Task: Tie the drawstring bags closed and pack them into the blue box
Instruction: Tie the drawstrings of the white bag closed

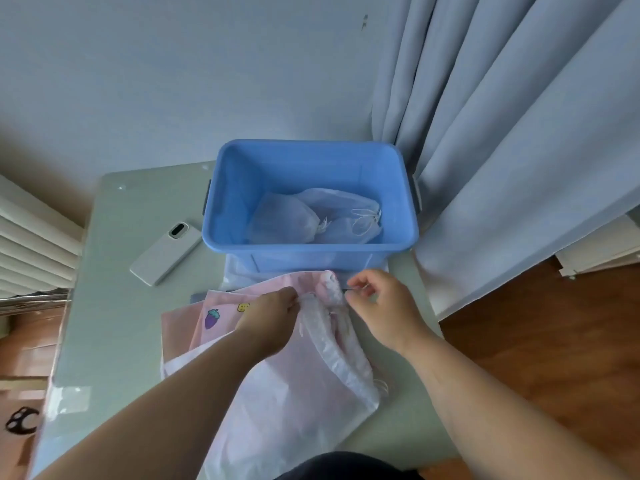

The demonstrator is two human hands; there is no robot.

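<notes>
Left grip (273,320) pinches the gathered mouth of the bag (294,393), right grip (377,306) pinches its cord (350,289), on the worktop (121,271) before the blue box (311,247). Thin cord could slip, leaving the mouth loose.

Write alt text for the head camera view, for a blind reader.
Two bare hands work at the gathered mouth of a translucent drawstring bag on a table: the left hand pinches the fabric, the right hand pinches its cord. Behind it stands a blue box holding tied bags; a phone lies to its left.
</notes>
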